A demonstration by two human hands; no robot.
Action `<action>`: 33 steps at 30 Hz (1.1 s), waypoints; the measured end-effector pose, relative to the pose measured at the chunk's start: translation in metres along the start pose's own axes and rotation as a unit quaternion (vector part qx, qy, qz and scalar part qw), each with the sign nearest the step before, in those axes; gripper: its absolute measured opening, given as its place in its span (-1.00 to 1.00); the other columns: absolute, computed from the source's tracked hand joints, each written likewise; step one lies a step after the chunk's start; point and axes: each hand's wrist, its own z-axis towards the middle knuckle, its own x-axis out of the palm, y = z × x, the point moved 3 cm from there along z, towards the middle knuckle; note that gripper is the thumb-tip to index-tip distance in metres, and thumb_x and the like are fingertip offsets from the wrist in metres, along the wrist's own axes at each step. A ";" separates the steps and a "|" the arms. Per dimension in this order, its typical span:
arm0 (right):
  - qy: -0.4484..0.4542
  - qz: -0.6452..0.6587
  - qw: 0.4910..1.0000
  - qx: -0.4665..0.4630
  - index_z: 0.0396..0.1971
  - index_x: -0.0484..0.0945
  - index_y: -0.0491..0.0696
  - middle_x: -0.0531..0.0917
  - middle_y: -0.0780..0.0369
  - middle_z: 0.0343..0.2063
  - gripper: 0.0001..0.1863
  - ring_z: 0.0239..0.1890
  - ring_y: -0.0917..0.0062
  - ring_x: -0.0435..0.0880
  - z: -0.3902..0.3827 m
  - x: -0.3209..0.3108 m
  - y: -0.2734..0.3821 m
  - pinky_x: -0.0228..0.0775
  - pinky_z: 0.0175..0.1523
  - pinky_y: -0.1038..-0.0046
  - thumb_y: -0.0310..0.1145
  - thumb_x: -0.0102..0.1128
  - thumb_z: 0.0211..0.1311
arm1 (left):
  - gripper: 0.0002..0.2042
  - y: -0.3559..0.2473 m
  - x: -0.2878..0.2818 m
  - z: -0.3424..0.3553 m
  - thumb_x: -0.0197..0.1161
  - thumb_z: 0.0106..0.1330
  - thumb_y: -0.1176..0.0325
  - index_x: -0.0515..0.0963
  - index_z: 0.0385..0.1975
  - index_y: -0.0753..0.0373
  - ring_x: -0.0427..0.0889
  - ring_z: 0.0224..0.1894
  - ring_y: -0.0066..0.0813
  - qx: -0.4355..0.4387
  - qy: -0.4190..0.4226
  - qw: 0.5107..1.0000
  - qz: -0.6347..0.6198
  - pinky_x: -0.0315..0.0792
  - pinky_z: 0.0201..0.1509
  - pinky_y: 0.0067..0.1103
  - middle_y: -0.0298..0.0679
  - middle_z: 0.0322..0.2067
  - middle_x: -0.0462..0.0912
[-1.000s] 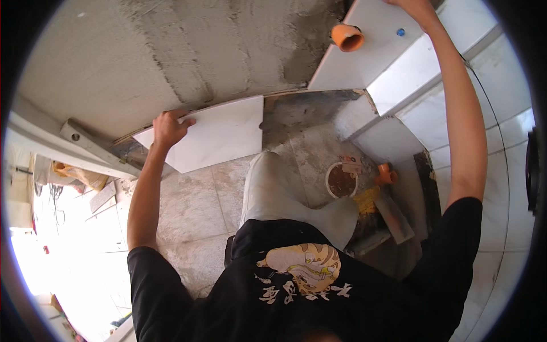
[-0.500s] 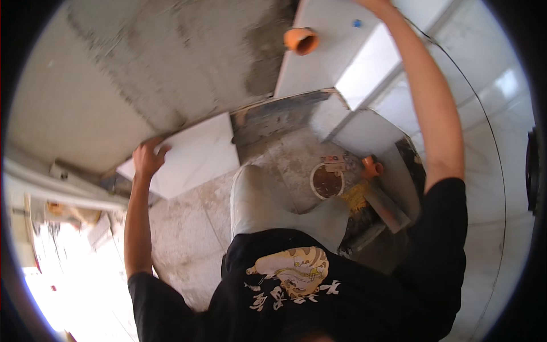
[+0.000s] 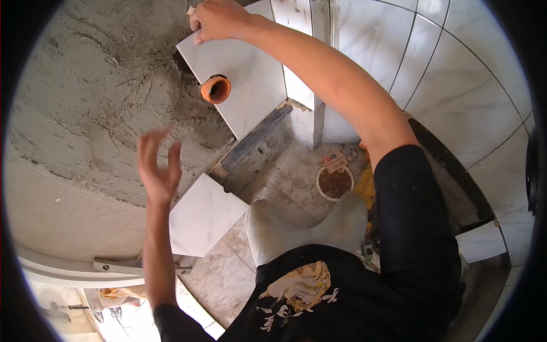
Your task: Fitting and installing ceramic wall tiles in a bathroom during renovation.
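My right hand (image 3: 219,23) grips the top corner of a white marbled tile (image 3: 252,85) on the upper wall, fingers curled over its edge. An orange pipe end (image 3: 215,89) protrudes through that tile's left side. My left hand (image 3: 158,162) is raised with fingers apart and blurred, holding nothing, in front of the rough grey mortar wall (image 3: 97,108). A second white tile (image 3: 202,216) stands low, below and right of my left hand; I cannot tell what supports it.
Tiled walls (image 3: 456,85) rise on the right. Below are a round bucket (image 3: 334,183) with brown contents, small packets (image 3: 339,159), a dark grimy strip (image 3: 268,131) and dusty floor tiles (image 3: 225,273). A metal bar (image 3: 119,266) lies near the lower left opening.
My left hand has let go of the lower white tile and opened. The view has turned, and my right hand with the upper tile now appears further left in the picture.
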 end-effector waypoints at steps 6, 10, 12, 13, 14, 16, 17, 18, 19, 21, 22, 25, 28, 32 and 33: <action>-0.279 -0.030 0.957 0.074 -0.25 0.59 -0.07 0.56 0.17 -0.19 -0.67 -0.08 0.28 0.55 -0.056 0.024 -0.001 0.36 -0.01 0.26 -0.33 0.36 -0.08 | -0.55 -0.002 0.086 0.196 0.25 0.12 0.49 0.42 0.08 0.27 0.50 -0.04 0.04 0.185 -0.022 0.980 0.076 0.41 -0.02 -0.25 -0.04 -0.14 0.51; -0.472 0.139 0.845 0.210 -0.23 0.55 -0.12 0.57 0.09 -0.27 -0.76 -0.23 0.22 0.58 -0.150 0.103 0.011 0.44 -0.20 0.24 -0.51 0.24 0.03 | -0.47 0.031 0.114 0.216 0.26 0.13 0.46 0.37 0.17 0.11 0.46 0.06 0.04 0.143 0.124 0.958 0.216 0.39 0.09 -0.25 -0.02 0.02 0.48; -0.366 0.237 0.800 0.412 -0.43 0.57 -0.15 0.57 0.07 -0.52 -0.92 -0.39 0.14 0.60 -0.219 0.183 -0.018 0.44 -0.22 0.23 -0.50 0.13 0.10 | -0.50 0.024 0.131 0.231 0.27 0.11 0.45 0.40 0.12 0.22 0.50 0.00 0.03 0.193 0.131 0.948 0.217 0.42 0.01 -0.26 -0.03 -0.06 0.51; -0.299 0.251 0.749 0.536 -0.47 0.61 -0.17 0.63 0.06 -0.47 -0.86 -0.35 0.15 0.63 -0.247 0.218 -0.025 0.46 -0.19 0.24 -0.41 0.14 0.09 | -0.53 0.026 0.135 0.234 0.27 0.13 0.41 0.42 0.11 0.20 0.52 0.01 0.00 0.183 0.155 0.950 0.198 0.43 0.01 -0.26 -0.02 -0.05 0.53; -0.353 0.293 0.658 0.597 -0.69 0.49 -0.18 0.57 -0.06 -0.54 -0.86 -0.46 0.05 0.55 -0.265 0.241 -0.025 0.38 -0.33 0.14 -0.46 0.12 -0.04 | -0.55 0.026 0.137 0.238 0.27 0.15 0.38 0.44 0.10 0.17 0.54 0.01 -0.03 0.173 0.177 0.951 0.184 0.44 0.01 -0.27 -0.01 -0.04 0.55; -0.374 0.265 0.639 0.618 -0.67 0.52 -0.18 0.59 -0.01 -0.56 -0.76 -0.46 0.08 0.57 -0.289 0.277 -0.042 0.40 -0.33 0.19 -0.32 0.25 -0.02 | -0.58 0.010 0.147 0.252 0.28 0.17 0.29 0.47 0.06 0.18 0.57 -0.01 -0.05 0.127 0.229 0.941 0.213 0.45 0.00 -0.27 -0.01 -0.06 0.58; -0.398 0.227 0.608 0.648 -0.67 0.55 -0.18 0.61 0.03 -0.58 -0.70 -0.45 0.11 0.60 -0.298 0.289 -0.056 0.41 -0.32 0.21 -0.23 0.33 -0.05 | -0.59 0.001 0.157 0.264 0.29 0.19 0.20 0.49 0.03 0.19 0.59 -0.02 -0.06 0.074 0.271 0.930 0.239 0.46 -0.01 -0.27 -0.02 -0.07 0.60; -0.420 0.194 0.575 0.674 -0.66 0.58 -0.18 0.62 0.06 -0.61 -0.64 -0.44 0.15 0.63 -0.302 0.297 -0.069 0.43 -0.31 0.23 -0.15 0.40 -0.07 | -0.59 -0.013 0.168 0.273 0.29 0.19 0.20 0.49 0.03 0.19 0.59 -0.02 -0.06 0.085 0.264 0.928 0.248 0.46 -0.01 -0.27 -0.02 -0.07 0.60; -0.382 0.238 0.555 0.699 -0.65 0.61 -0.18 0.64 0.08 -0.61 -0.59 -0.44 0.18 0.65 -0.304 0.308 -0.077 0.44 -0.30 0.24 -0.09 0.45 -0.11 | -0.58 -0.016 0.178 0.276 0.30 0.19 0.11 0.52 -0.03 0.21 0.61 -0.04 -0.07 0.047 0.300 0.910 0.282 0.46 -0.02 -0.28 -0.02 -0.12 0.63; -0.332 0.320 0.522 0.717 -0.64 0.64 -0.18 0.67 0.09 -0.61 -0.55 -0.44 0.22 0.68 -0.295 0.320 -0.069 0.47 -0.28 0.24 -0.03 0.50 -0.15 | -0.50 -0.004 0.177 0.282 0.31 0.13 -0.08 0.58 -0.16 0.26 0.63 -0.07 -0.06 -0.015 0.365 0.878 0.309 0.46 -0.06 -0.29 -0.01 -0.17 0.65; -0.324 0.357 0.509 0.713 -0.63 0.65 -0.18 0.68 0.07 -0.59 -0.56 -0.45 0.23 0.69 -0.283 0.318 -0.058 0.48 -0.28 0.24 -0.03 0.50 -0.14 | -0.50 0.008 0.165 0.282 0.31 0.13 -0.08 0.58 -0.16 0.26 0.63 -0.07 -0.06 -0.019 0.365 0.870 0.332 0.46 -0.06 -0.29 -0.01 -0.17 0.65; -0.313 0.425 0.489 0.694 -0.47 0.70 -0.17 0.73 0.19 -0.48 -0.64 -0.39 0.48 0.66 -0.287 0.325 -0.068 0.44 -0.19 0.39 -0.13 0.46 -0.03 | -0.58 0.010 0.170 0.292 0.32 0.15 -0.03 0.61 -0.30 0.27 0.65 -0.27 -0.12 0.028 0.351 0.879 0.320 0.46 -0.19 -0.33 -0.06 -0.36 0.67; -0.356 0.474 0.458 0.662 -0.47 0.70 -0.16 0.72 0.24 -0.49 -0.77 -0.40 0.54 0.64 -0.286 0.326 -0.070 0.43 -0.19 0.45 -0.27 0.40 0.01 | -0.63 0.013 0.174 0.295 0.32 0.16 0.04 0.60 -0.47 0.30 0.53 -0.51 -0.30 0.011 0.376 0.865 0.332 0.39 -0.34 -0.38 -0.18 -0.58 0.59; -0.413 0.437 0.475 0.642 -0.38 0.66 -0.12 0.71 0.16 -0.43 -0.76 -0.38 0.33 0.66 -0.296 0.341 -0.083 0.45 -0.25 0.13 -0.25 0.35 0.08 | -0.66 0.013 0.180 0.295 0.31 0.19 0.14 0.55 -0.61 0.32 0.35 -0.60 -0.51 -0.048 0.337 0.919 0.196 0.30 -0.44 -0.45 -0.30 -0.71 0.44; -0.433 0.442 0.472 0.629 -0.42 0.65 -0.13 0.70 0.17 -0.46 -0.77 -0.39 0.34 0.65 -0.302 0.347 -0.086 0.43 -0.27 0.15 -0.26 0.34 0.08 | -0.68 0.014 0.186 0.295 0.31 0.20 0.16 0.55 -0.61 0.31 0.36 -0.59 -0.55 -0.062 0.338 0.923 0.172 0.30 -0.44 -0.47 -0.32 -0.71 0.43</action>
